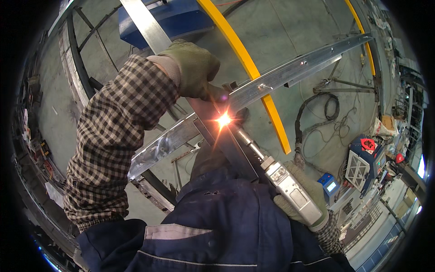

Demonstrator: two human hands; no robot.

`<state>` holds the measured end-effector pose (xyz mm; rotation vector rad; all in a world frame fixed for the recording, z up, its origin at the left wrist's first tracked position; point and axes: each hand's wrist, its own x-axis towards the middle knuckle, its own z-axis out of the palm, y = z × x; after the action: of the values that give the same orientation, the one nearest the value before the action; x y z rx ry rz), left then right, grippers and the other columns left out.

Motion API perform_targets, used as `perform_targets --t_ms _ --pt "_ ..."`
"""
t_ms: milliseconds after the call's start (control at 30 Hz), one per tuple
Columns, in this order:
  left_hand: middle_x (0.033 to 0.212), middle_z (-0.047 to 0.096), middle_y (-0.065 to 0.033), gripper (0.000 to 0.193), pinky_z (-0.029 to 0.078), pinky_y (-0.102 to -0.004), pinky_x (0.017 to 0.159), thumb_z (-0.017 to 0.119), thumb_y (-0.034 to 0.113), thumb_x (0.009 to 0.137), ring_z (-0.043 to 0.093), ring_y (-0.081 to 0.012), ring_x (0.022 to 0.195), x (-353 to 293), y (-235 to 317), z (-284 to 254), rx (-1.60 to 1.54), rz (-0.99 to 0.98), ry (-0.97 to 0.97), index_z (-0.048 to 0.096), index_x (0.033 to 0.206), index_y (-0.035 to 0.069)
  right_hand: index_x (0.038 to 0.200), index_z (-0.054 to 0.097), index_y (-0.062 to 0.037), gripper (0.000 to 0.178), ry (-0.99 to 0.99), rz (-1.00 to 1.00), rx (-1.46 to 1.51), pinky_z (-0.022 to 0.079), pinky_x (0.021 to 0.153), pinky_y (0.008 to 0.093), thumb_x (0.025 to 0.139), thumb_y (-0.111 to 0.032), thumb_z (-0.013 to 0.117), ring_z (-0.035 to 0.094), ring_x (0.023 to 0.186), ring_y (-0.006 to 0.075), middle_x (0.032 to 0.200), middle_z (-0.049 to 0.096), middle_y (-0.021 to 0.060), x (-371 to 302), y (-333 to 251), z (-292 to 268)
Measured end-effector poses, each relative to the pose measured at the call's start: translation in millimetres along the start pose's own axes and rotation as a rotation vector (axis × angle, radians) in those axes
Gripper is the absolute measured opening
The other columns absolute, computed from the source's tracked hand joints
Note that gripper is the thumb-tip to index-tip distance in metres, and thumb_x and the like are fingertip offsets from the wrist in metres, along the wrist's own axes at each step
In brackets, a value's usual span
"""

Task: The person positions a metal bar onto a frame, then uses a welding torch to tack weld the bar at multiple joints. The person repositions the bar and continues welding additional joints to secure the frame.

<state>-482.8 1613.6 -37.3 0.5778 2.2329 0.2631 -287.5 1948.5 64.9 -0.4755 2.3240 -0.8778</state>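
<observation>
My right hand (304, 192), in a greenish work glove, is wrapped around a silver welding torch (292, 188). The torch's narrow nozzle points up and left to a bright orange-white flash with sparks at a metal joint. There, a flat-sided metal crosspiece (145, 25) appears to cross a long shiny metal beam (312, 65). My left hand (195, 70), gloved and in a checked sleeve, is closed over the crosspiece, its fingertips just above the flash. Glare hides the seam, and the glove covers exactly what those fingers grip.
A yellow bar (238, 43) passes by the beam. Blue equipment (167, 20) stands at the far side. To the right are a coiled dark hose (333, 109), loose cables, a small blue box with a lit screen (329, 186) and a larger machine (364, 163). Dark frame members lie left.
</observation>
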Motion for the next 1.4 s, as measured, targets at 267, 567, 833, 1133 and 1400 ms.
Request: perform_targets --t_ms 267,567,833,1133,1400 --pt "0.129 0.075 -0.0159 0.051 0.064 -0.0391 0.091 0.08 0.038 0.101 0.076 -0.0261 0.106 -23.5 -20.9 35.6 -0.589 0.179 0.79 0.071 0.135 0.001 0.146 0.06 0.0045 0.072 0.101 0.108 0.125 0.063 0.089 0.0342 0.091 -0.03 0.09 0.081 0.103 0.0257 0.121 0.079 0.0181 -19.6 18.9 4.9" --pt "0.149 0.062 -0.0231 0.054 0.044 -0.05 0.122 0.076 0.041 0.099 0.051 -0.041 0.147 3.7 -55.0 65.8 -0.031 -0.289 1.352 0.069 0.137 0.004 0.143 0.063 0.0031 0.068 0.189 -0.1 -0.051 0.064 0.086 0.0345 0.09 -0.032 0.088 0.082 0.095 0.0279 0.119 0.079 0.0171 -17.3 39.7 6.2" --pt "0.148 0.064 -0.0226 0.047 0.042 -0.0508 0.123 0.071 0.036 0.102 0.053 -0.0435 0.145 2.2 -57.1 76.9 -0.162 -0.355 1.367 0.071 0.135 0.003 0.147 0.06 0.0034 0.068 0.185 -0.063 0.047 0.064 0.086 0.0328 0.094 -0.029 0.088 0.081 0.099 0.0234 0.12 0.08 0.0136 -37.4 46.1 5.6" --pt "0.123 0.074 -0.0188 0.036 0.053 -0.0365 0.104 0.074 0.021 0.103 0.072 -0.0301 0.115 -31.7 -20.0 82.2 -0.528 -0.264 1.302 0.07 0.131 -0.001 0.148 0.06 0.0036 0.067 0.326 -0.174 0.011 0.061 0.096 0.0339 0.094 -0.026 0.088 0.079 0.11 0.0238 0.127 0.077 0.0149 -66.8 85.6 2.0" --pt "0.143 0.065 -0.0295 0.071 0.049 -0.0424 0.115 0.073 0.038 0.103 0.064 -0.036 0.133 -57.7 64.0 177.7 -0.904 -0.522 1.262 0.053 0.152 -0.01 0.149 0.059 0.0032 0.068 0.376 -0.27 0.075 0.063 0.085 0.0313 0.093 -0.021 0.088 0.079 0.098 0.0238 0.122 0.078 0.0145 -87.0 132.6 -42.6"
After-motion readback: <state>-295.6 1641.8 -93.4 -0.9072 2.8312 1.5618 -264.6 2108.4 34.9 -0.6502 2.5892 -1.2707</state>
